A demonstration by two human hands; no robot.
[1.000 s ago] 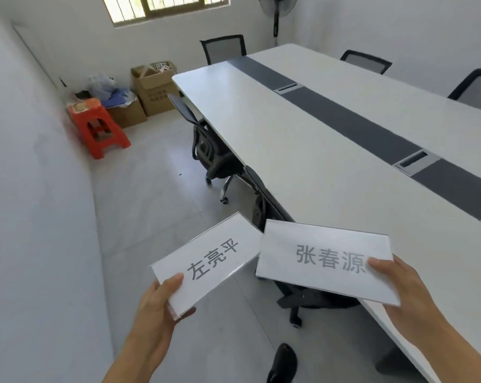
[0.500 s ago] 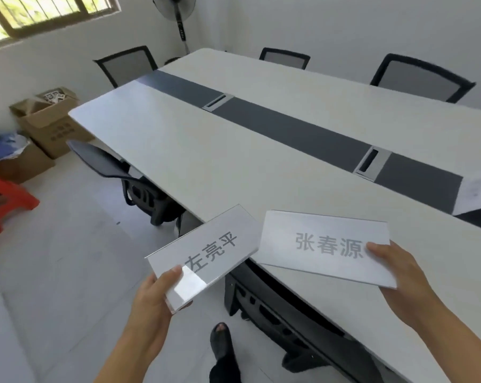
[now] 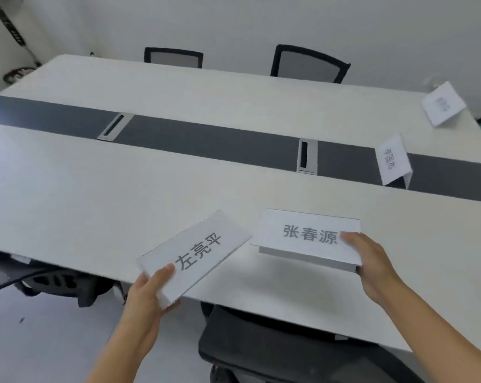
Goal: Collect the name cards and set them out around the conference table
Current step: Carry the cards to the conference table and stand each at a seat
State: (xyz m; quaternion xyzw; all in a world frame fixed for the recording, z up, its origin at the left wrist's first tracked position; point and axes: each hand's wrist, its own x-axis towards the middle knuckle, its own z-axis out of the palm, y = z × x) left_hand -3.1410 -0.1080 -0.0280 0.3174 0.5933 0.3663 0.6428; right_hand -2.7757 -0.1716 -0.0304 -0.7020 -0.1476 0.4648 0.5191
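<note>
My left hand (image 3: 148, 299) grips the lower corner of a white name card (image 3: 197, 252) with grey printed characters, tilted over the near edge of the conference table (image 3: 95, 183). My right hand (image 3: 372, 261) holds a second white name card (image 3: 305, 236) by its right end, level and just above the tabletop. Two more name cards stand as tents on the table: one (image 3: 392, 160) on the dark centre strip at the right, another (image 3: 442, 105) near the far right corner.
The long white table has a dark centre strip with two cable ports (image 3: 114, 127) (image 3: 307, 156). Two black chairs (image 3: 174, 57) (image 3: 308, 63) stand at the far side. A black chair (image 3: 261, 346) sits just below my hands, another (image 3: 26, 275) at the left. A fan stand (image 3: 12, 34) is at far left.
My view has swung right and closer to the table. Both hands have carried their cards over the tabletop. The two standing cards at the right have come into view.
</note>
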